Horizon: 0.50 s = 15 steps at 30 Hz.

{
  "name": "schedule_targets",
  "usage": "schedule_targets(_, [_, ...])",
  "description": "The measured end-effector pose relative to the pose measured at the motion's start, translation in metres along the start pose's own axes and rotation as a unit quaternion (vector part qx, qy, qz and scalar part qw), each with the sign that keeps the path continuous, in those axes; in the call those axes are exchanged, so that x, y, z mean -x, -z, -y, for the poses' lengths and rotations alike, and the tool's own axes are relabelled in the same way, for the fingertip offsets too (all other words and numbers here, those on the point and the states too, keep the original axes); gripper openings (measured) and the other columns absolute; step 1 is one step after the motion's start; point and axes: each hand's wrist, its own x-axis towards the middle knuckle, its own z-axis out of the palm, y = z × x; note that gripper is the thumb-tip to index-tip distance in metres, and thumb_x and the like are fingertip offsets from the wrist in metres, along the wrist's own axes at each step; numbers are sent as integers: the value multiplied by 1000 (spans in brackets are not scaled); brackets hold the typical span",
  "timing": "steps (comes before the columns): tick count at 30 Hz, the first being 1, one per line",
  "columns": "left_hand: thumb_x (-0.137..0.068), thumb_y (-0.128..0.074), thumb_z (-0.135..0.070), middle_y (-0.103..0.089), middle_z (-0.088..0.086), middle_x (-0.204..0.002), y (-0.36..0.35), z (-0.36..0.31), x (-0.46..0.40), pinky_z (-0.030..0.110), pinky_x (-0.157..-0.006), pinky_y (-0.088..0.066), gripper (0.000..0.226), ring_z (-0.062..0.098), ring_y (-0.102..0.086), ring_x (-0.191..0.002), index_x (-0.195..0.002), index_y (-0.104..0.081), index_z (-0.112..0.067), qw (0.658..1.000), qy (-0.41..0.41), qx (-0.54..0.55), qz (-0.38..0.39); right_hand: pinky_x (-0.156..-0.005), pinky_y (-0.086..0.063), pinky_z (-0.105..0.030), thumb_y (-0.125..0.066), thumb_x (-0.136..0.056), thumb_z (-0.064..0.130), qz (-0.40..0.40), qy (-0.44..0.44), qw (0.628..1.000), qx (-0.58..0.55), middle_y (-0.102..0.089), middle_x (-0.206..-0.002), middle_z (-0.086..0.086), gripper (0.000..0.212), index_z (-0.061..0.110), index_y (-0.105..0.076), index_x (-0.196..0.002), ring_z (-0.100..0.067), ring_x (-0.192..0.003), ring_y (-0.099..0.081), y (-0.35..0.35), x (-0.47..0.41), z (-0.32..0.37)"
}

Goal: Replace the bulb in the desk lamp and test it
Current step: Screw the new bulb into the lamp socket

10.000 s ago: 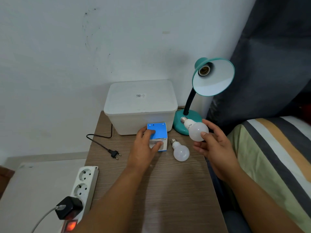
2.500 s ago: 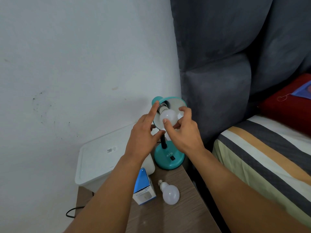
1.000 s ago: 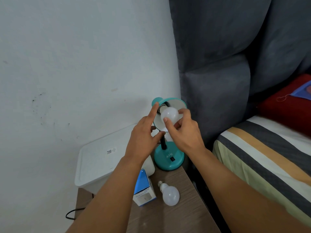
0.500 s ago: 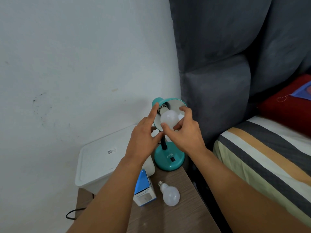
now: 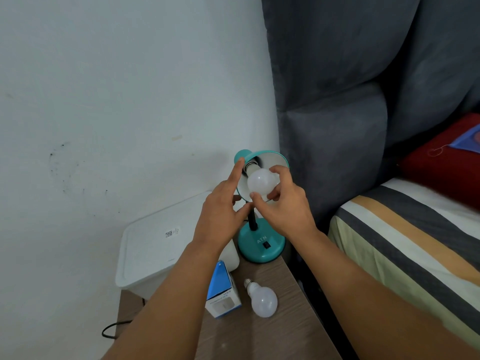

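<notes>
1. Bulb (image 5: pixel 260 183) sits in the lamp (image 5: pixel 261 165) shade's socket; your right hand (image 5: pixel 283 203) fingers pinch its globe. Turn gently, axis straight.
2. Left hand (image 5: pixel 220 214) fingers are spread, index on the shade. Brace there so the neck doesn't twist.
3. Stop at firm resistance. The other bulb (image 5: pixel 262 298) lies on the bench (image 5: pixel 285 328).

Lamp: teal desk lamp (image 5: pixel 261 242) stands on wooden table (image 5: pixel 280 333).
Fitted bulb: white bulb (image 5: pixel 261 181) sits inside lamp's shade, gripped by right hand (image 5: pixel 285 206).
Left hand: left hand (image 5: pixel 223 211) touches shade rim, forefinger extended.
Spare bulb: second bulb (image 5: pixel 262 298) lies before lamp base, beside blue carton (image 5: pixel 222 292).
Container: white lidded box (image 5: pixel 155 253) left of lamp.
</notes>
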Motion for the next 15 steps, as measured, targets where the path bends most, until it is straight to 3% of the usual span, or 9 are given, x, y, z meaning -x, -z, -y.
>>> schedule_targets(5, [-87,-77,-29,-61,0,-127,0,-1,0,35,-96,-55,98,11,-65,-103,-156,-9,-49,1000,3,2,6,-75,-58,-35,-61,-84,64,-6,-40,999,-10,-65,-93,3,63,26,-40,-130,-15,-87,-66,-1,-4,4])
schedule_targets(9, [-89,-74,-29,-61,-1,-126,-1,0,-1,34,-95,-55,97,11,-65,-101,-155,-7,-51,1000,5,-3,3,-79,-54,-31,-73,-79,54,3,-5,1000,-16,-64,-99,2,76,34,-31,-139,-12,-90,-63,2,0,2])
schedule_targets(12, [-89,-74,-29,-61,-1,-126,-1,1,0,32,-94,-54,97,10,-65,-101,-155,-7,-51,1000,3,-3,4,-78,-57,-32,-74,-82,47,3,22,1000,2,-63,-102,1,66,36,-36,-134,-11,-90,-62,2,2,0])
schedule_targets(15, [-88,-75,-30,-61,0,-128,-1,0,0,33,-95,-54,97,11,-64,-102,-156,-8,-50,1000,5,-3,4,-77,-58,-31,-69,-85,53,-1,3,1000,0,-63,-102,2,61,32,-38,-133,-12,-91,-64,1,0,1])
